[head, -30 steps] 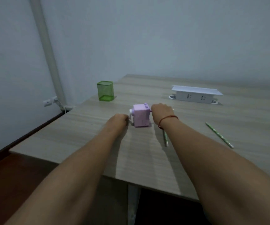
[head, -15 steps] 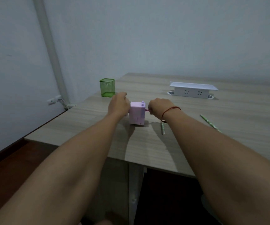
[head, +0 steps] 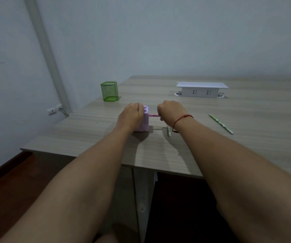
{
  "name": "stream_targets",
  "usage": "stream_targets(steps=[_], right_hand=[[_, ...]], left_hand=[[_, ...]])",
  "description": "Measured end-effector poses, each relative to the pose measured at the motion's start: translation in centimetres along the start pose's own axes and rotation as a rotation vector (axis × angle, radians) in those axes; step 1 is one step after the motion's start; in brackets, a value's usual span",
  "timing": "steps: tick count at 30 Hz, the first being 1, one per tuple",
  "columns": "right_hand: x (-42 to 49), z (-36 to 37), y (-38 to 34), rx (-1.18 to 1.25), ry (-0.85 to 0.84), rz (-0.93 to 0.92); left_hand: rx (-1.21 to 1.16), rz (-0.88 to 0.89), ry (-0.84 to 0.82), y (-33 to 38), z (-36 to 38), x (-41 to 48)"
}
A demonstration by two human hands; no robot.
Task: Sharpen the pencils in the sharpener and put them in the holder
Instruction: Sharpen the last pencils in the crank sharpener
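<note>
Pencil (head: 153, 115) level, axis left-right, tip in sharpener (head: 145, 120); right hand (head: 170, 109) grips free end, left hand (head: 130, 114) clasps sharpener.

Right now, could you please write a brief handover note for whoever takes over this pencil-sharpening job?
Left hand grips the purple sharpener; right hand pinches a pink pencil that runs into the sharpener's right side.
One green pencil lies by the right wrist, another farther right on the table. The green holder stands back left, no pencil showing in it.
Left to do: sharpen all three, then put each in the holder.
</note>
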State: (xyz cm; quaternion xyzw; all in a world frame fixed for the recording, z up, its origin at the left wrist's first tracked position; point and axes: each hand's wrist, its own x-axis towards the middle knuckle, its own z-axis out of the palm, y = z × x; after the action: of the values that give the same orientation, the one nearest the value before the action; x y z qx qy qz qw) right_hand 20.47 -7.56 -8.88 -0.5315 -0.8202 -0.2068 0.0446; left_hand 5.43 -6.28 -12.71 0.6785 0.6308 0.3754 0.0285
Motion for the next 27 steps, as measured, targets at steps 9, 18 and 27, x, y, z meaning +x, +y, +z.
stream_targets(steps=[9, 18, 27], right_hand=[[-3.1, 1.2, 5.8, 0.097, -0.019, 0.243], [-2.5, 2.5, 4.5, 0.376, -0.063, 0.395], [-4.0, 5.0, 4.9, 0.502, -0.037, 0.566]], left_hand=[[0.033, -0.049, 0.014, 1.1, 0.5, 0.2], [0.003, -0.069, 0.080, 2.7, 0.6, -1.6], [-0.009, -0.059, 0.150, 3.9, 1.8, -1.9]])
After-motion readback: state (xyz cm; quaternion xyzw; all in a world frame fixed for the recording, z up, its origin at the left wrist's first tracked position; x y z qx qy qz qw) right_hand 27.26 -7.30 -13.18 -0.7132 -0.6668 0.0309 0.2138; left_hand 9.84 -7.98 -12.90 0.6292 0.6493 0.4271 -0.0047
